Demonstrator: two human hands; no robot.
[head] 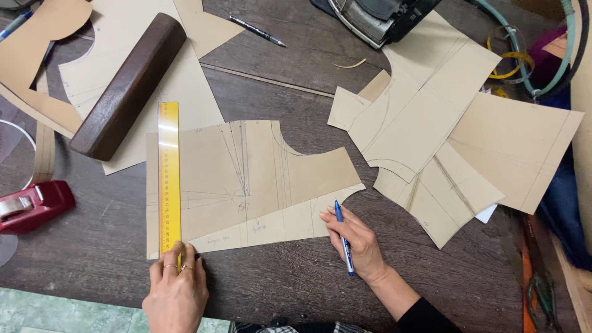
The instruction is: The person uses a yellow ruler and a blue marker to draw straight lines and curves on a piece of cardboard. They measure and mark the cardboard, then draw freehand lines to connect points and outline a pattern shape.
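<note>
A tan paper pattern piece with pencil lines and a curved cut-out lies flat on the dark wooden table. A yellow ruler lies upright along the pattern's left edge. My left hand, with rings on two fingers, presses down on the ruler's near end. My right hand rests at the pattern's lower right corner and holds a blue pen, tip pointing away from me.
A dark wooden block lies on other pattern sheets at the upper left. More tan cut pieces spread to the right. A red tape dispenser sits at the left, a black pen and an iron at the top.
</note>
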